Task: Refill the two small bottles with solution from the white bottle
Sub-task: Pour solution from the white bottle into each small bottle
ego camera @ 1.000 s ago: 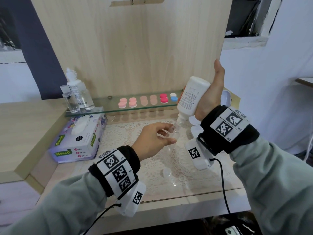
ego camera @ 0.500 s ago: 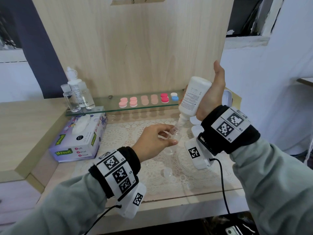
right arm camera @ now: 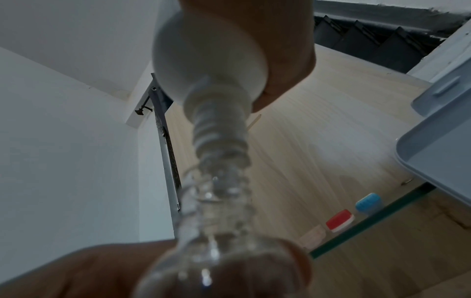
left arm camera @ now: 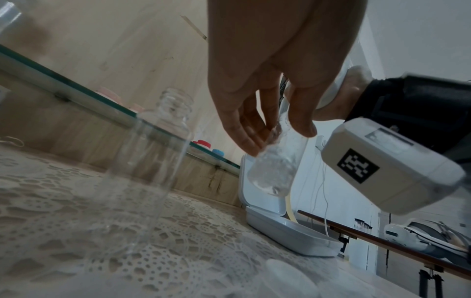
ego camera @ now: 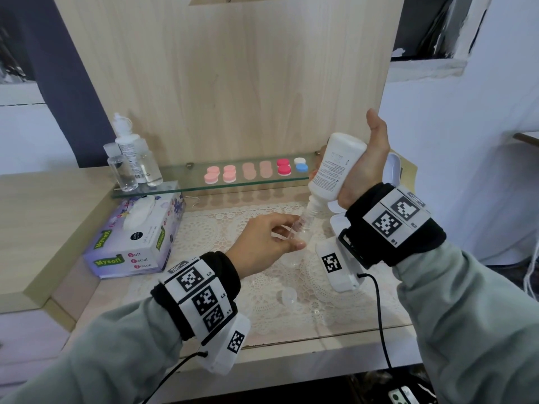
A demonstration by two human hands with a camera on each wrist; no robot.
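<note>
My right hand (ego camera: 361,170) grips the white bottle (ego camera: 335,167) upside down, and its nozzle (right arm camera: 216,129) sits in the mouth of a small clear bottle (ego camera: 303,228). My left hand (ego camera: 294,234) pinches that small bottle by its shoulder and holds it tilted above the lace mat (ego camera: 262,287). Liquid shows inside the small bottle (left arm camera: 275,161). A second small clear bottle (left arm camera: 153,165) stands uncapped on the mat near my left hand, and it looks empty.
A clear cap (ego camera: 287,295) lies on the mat near the table's front edge. An open white case (left arm camera: 280,227) sits to the right. A tissue box (ego camera: 137,237) stands at the left. The glass shelf (ego camera: 175,189) carries coloured lens cases (ego camera: 284,167) and clear bottles (ego camera: 131,161).
</note>
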